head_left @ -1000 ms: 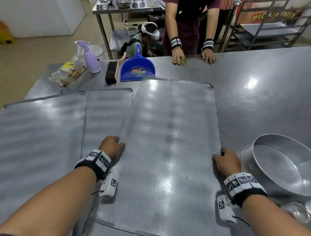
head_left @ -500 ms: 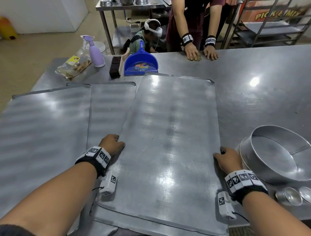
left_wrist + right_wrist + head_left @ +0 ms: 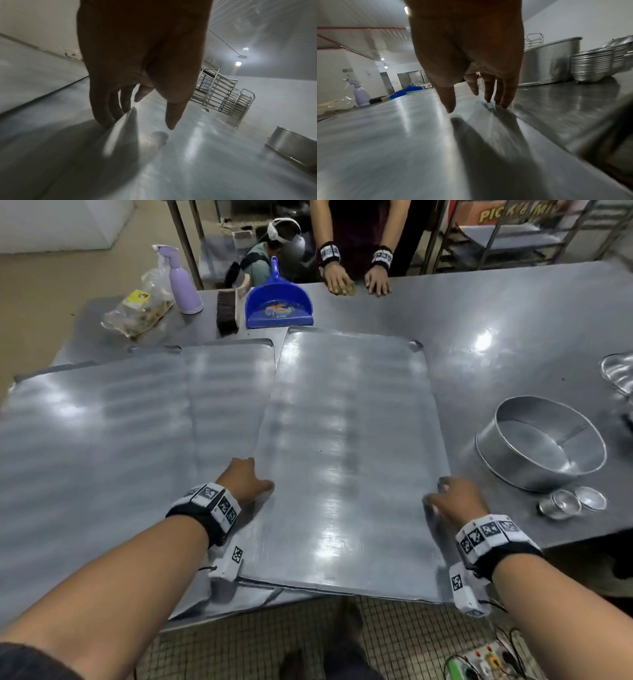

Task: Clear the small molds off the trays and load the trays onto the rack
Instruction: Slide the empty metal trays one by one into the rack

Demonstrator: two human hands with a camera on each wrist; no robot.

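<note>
trays (image 3: 349, 460): three; small molds (image 3: 572, 501): two.

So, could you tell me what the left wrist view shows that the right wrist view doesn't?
Only the left wrist view shows the left hand, its fingers curled under the tray edge, and the rack. Only the right wrist view shows the right hand, the spray bottle, the blue dustpan and stacked pans. Both show the tray top and the round cake tin.
</note>
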